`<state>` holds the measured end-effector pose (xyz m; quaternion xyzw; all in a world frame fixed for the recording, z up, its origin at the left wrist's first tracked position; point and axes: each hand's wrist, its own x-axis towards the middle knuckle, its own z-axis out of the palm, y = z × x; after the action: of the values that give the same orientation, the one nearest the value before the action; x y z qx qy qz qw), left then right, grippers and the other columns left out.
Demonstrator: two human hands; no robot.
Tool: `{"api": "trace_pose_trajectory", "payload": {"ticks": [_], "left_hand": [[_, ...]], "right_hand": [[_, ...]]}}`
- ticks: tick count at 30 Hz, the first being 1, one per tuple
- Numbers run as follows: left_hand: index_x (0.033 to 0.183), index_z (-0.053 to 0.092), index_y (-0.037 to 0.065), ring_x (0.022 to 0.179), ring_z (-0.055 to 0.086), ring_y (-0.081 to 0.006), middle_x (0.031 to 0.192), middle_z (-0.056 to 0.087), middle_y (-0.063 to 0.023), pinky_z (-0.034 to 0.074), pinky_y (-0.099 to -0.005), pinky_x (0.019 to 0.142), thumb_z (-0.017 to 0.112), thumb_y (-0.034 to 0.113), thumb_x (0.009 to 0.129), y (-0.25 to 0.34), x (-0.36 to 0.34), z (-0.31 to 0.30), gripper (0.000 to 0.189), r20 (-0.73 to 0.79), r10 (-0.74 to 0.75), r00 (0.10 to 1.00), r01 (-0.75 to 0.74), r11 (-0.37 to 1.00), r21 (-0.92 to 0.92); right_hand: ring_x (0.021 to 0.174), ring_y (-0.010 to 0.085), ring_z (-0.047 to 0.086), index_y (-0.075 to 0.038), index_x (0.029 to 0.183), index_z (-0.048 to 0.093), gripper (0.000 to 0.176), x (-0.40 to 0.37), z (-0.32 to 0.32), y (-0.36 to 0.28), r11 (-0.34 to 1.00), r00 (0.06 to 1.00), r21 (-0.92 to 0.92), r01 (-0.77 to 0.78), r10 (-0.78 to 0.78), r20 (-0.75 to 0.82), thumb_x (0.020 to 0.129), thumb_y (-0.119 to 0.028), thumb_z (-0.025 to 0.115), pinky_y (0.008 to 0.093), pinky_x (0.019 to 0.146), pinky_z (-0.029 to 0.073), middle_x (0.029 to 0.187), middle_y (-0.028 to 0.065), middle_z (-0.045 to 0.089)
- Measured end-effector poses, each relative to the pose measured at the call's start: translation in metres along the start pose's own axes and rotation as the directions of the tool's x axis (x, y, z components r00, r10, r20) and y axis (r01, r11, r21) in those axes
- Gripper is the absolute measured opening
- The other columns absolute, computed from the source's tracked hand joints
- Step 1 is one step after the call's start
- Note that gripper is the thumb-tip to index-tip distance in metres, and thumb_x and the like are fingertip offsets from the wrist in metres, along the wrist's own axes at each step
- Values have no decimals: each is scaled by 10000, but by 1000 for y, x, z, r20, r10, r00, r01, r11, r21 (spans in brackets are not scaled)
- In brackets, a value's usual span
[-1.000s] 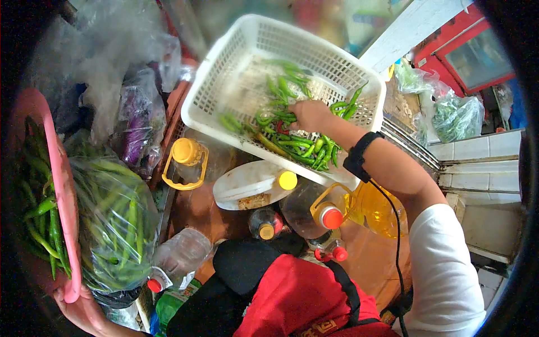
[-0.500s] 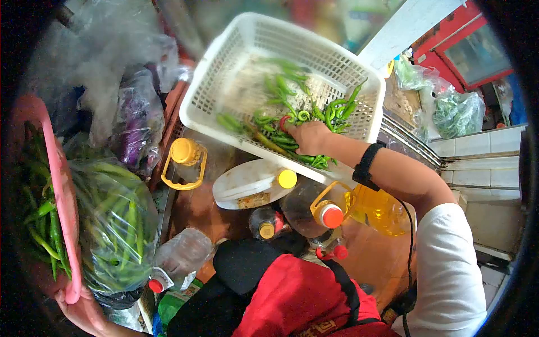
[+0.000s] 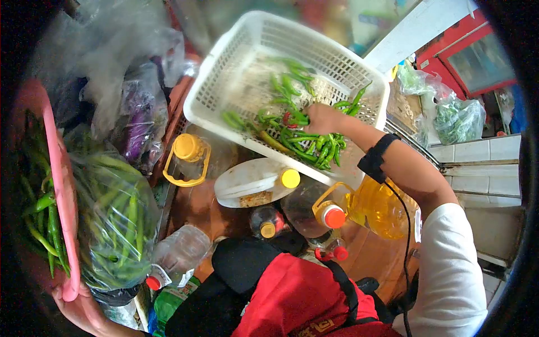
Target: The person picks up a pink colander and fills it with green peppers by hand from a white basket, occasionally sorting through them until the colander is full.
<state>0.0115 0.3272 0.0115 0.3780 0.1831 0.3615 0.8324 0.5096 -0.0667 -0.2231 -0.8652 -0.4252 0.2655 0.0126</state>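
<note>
- Green peppers point(image 3: 324, 150) lie in the white basket point(image 3: 303, 40), bunched mainly along its near side, with one red pepper point(image 3: 287, 118) among them.
- Right hand point(image 3: 325, 119) is the nearer one, reaching in over the bunch; the left hand point(image 3: 78, 306) is well apart, its grip closed on the lower rim of the pink basin point(image 3: 59, 185).
- Long axes vary: some run crosswise just below the right hand, others point toward the near wall.
- Relative to the right grip, peppers lie at its fingertips, leftward and nearer the person; its fingers are bent narrow, but I cannot tell whether they hold any.
</note>
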Motion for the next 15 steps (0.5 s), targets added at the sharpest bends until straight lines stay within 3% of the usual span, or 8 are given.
{"api": "trace_pose_trajectory", "payload": {"ticks": [1,5,7,8,10,15], "left_hand": [[1136,318,-100,967,486,-307,1070,461,-205,452,-463,853,446,18,811,-2,0,2,369,-5,21,1000,-21,1000,-11],[1150,310,-99,990,479,-311,1081,457,-207,429,-466,884,440,15,810,-5,-2,23,382,18,-23,1000,21,994,111],[1116,332,-108,1012,470,-314,1069,464,-203,416,-452,906,437,12,810,-16,-1,49,345,-186,-61,981,81,991,103],[1116,332,-108,1012,470,-314,1069,464,-203,416,-452,906,437,12,810,-11,0,37,345,-183,-65,981,85,991,103],[1073,355,-118,1005,470,-314,1053,472,-202,413,-454,908,433,-2,802,5,2,-2,305,0,24,1000,-24,986,166],[1027,378,-115,962,481,-294,987,483,-187,399,-450,919,429,-11,801,-1,7,4,254,81,-29,996,29,1000,3]], "right_hand": [[773,356,581,14,921,558,437,-3,6,-3,999,997,-4,32,-32,73,668,-338,611,424,686,473,789,209,595],[808,338,575,13,958,537,435,-25,31,-33,997,996,-74,20,-14,87,683,-315,617,422,708,465,873,207,579],[847,339,565,-1,1017,504,494,-26,43,-32,996,995,-81,43,-51,-88,690,-353,618,412,744,457,934,208,569],[847,339,565,-1,1017,504,494,-25,43,-32,996,995,-79,39,-46,-88,690,-353,618,412,744,457,934,208,569],[855,331,566,-21,1068,473,515,-24,37,-34,999,996,26,43,-45,75,699,-356,599,410,748,452,913,194,580],[876,320,568,-3,1073,453,528,-26,31,-51,997,982,3,-82,80,168,691,-338,596,411,749,446,903,189,590]]}}
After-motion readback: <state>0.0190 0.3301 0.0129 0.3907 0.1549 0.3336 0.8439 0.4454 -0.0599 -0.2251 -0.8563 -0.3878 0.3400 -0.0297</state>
